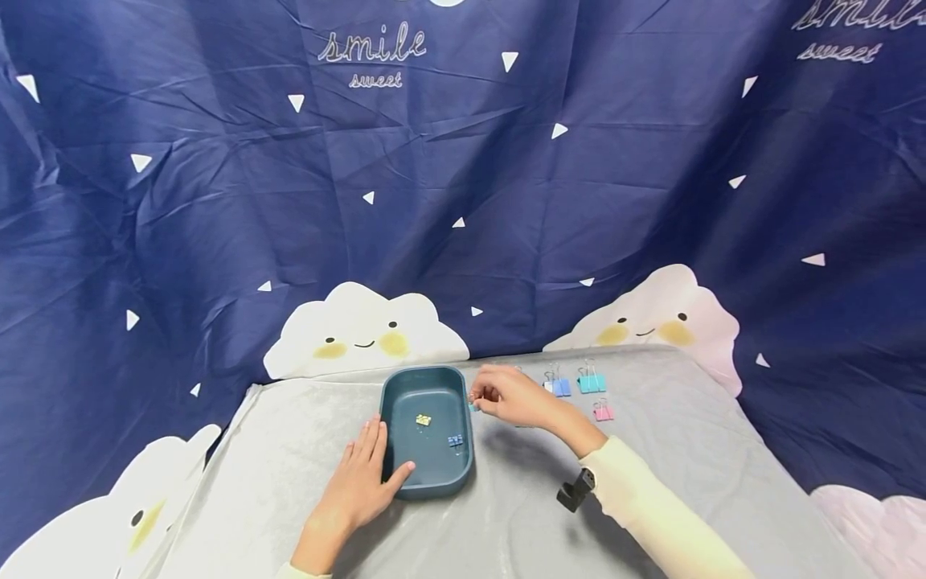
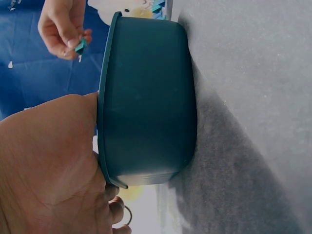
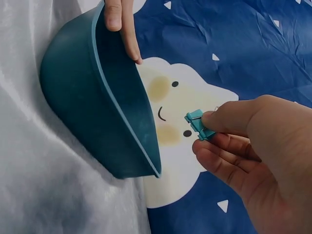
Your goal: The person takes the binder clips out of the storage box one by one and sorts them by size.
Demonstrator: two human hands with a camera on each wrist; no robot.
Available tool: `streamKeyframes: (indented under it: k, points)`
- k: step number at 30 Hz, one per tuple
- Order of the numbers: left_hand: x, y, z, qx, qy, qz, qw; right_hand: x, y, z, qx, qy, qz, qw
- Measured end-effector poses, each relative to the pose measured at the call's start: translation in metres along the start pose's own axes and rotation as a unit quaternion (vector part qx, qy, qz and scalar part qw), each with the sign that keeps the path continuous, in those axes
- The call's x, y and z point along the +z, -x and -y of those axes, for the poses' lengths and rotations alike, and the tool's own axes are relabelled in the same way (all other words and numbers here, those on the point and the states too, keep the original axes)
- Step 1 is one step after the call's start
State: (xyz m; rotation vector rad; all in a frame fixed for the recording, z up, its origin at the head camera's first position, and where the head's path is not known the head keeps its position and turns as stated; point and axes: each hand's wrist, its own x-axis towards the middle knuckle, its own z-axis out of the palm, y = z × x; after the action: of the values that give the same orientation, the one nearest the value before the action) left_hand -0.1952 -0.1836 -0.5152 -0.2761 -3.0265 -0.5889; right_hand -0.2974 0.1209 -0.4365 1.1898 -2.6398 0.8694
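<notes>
The left hand [image 1: 358,482] rests flat against the tray's [image 1: 405,386] near left rim, fingers straight, thumb on the edge, gripping nothing. Inside the tray lie a yellow clip [image 1: 423,419] and a blue clip [image 1: 455,440]. Just beside its right rim the right hand [image 1: 515,396] pinches a teal clip [image 3: 199,124] between thumb and fingers. Further right three clips [image 1: 591,383] lie on the grey cloth [image 1: 687,434].

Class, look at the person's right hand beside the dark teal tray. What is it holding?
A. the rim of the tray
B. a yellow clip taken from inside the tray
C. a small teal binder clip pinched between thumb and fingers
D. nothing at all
C: the right hand pinches a small teal binder clip between thumb and fingers, just beside the tray, while the left hand rests on the tray's rim.
</notes>
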Motion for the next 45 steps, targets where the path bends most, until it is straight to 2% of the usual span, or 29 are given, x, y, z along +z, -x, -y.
streamKeyframes:
  k: [8,15,19,25,33,45]
  points:
    - [0.001,0.002,0.001,-0.002,-0.002,0.001,1.0,-0.003,0.022,-0.011,-0.003,-0.007,-0.01,1.0]
    - [0.001,0.002,0.003,-0.006,-0.003,0.003,1.0,-0.001,0.04,-0.022,0.017,-0.015,-0.012,1.0]
    - [0.004,0.0,0.007,0.0,0.003,-0.01,1.0,0.003,0.051,-0.029,0.028,-0.009,-0.007,1.0]
    - [0.006,-0.001,0.009,0.01,0.006,-0.024,0.9996,0.012,0.068,-0.039,0.043,-0.028,-0.011,0.999]
    - [0.0,0.0,0.003,-0.004,0.0,0.001,1.0,0.022,0.083,-0.054,0.043,-0.039,-0.007,0.998]
    - [0.0,0.0,0.0,-0.004,0.002,0.004,1.0,0.037,0.101,-0.081,0.053,-0.054,0.011,0.997]
